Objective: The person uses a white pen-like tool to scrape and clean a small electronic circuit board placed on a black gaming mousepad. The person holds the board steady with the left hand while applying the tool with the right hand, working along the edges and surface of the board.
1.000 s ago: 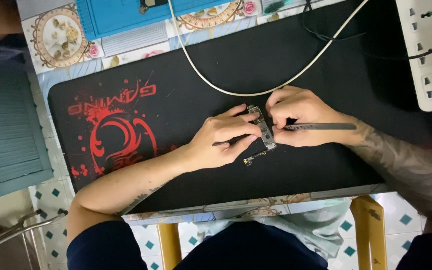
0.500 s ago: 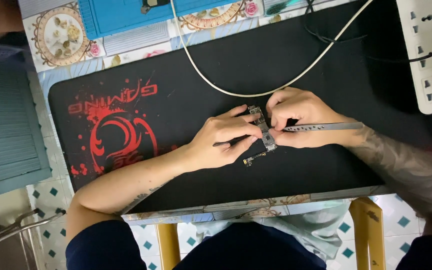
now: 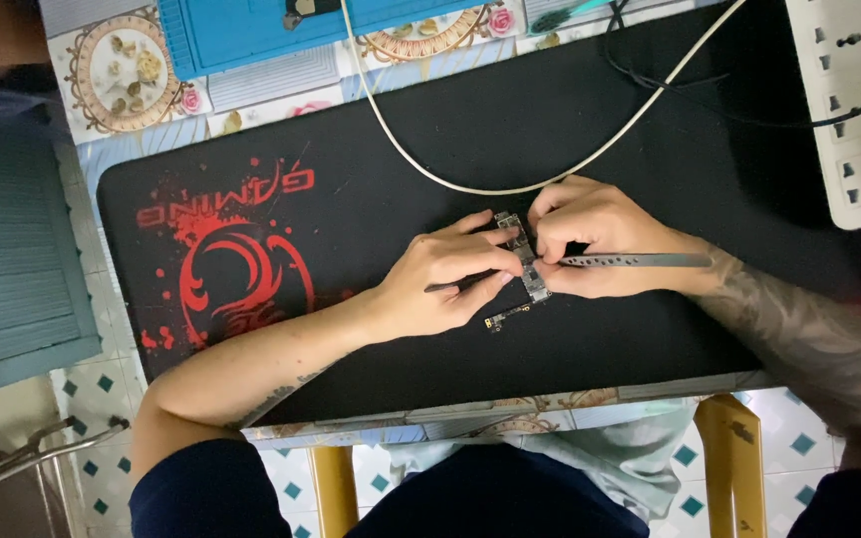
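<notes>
Both hands meet over a narrow grey circuit board at the centre of the black desk mat. The left hand pinches it from nine o'clock; the right hand, at three o'clock, grips slim metal tweezers.

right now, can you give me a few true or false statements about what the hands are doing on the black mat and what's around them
1. The left hand steadies a small narrow circuit board on the black mat. True.
2. The right hand holds a screwdriver with a thick yellow handle. False: it holds a thin flat metal tool, its tip at the board.
3. A white cable curves across the mat above the hands. True.
4. The white power strip lies at the left edge of the picture. False: it is at the upper right.
5. A blue tray sits beyond the mat's far edge. True.
</notes>
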